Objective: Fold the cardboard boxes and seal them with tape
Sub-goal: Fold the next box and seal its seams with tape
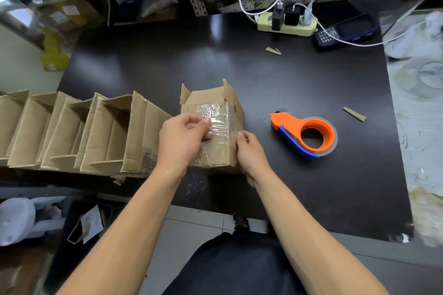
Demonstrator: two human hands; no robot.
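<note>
The small cardboard box [215, 127] lay on the dark table [239, 67], its face under wrinkled clear tape [217, 124] pinched by left hand [182, 136] fingers, right hand [249, 148] fingers curled gripping its edge, beside a row of open-topped folded boxes [72, 132] and an orange tape dispenser [304, 133].

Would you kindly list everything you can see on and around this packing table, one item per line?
Cardboard box: one, brown, clear tape across its upper face, table centre, under both hands.
Folded boxes: a row, brown, open, along the table's left edge.
Tape dispenser: one, orange and blue, lying right of the box.
Cardboard scraps: two, brown, right and far side of the table.
Power strip: one, pale yellow, far edge, with plugs.
Handheld scanner: one, dark blue, beside the strip.
Table: one, dark.
Left hand: pinches the tape on the box.
Right hand: grips the box's right edge.
</note>
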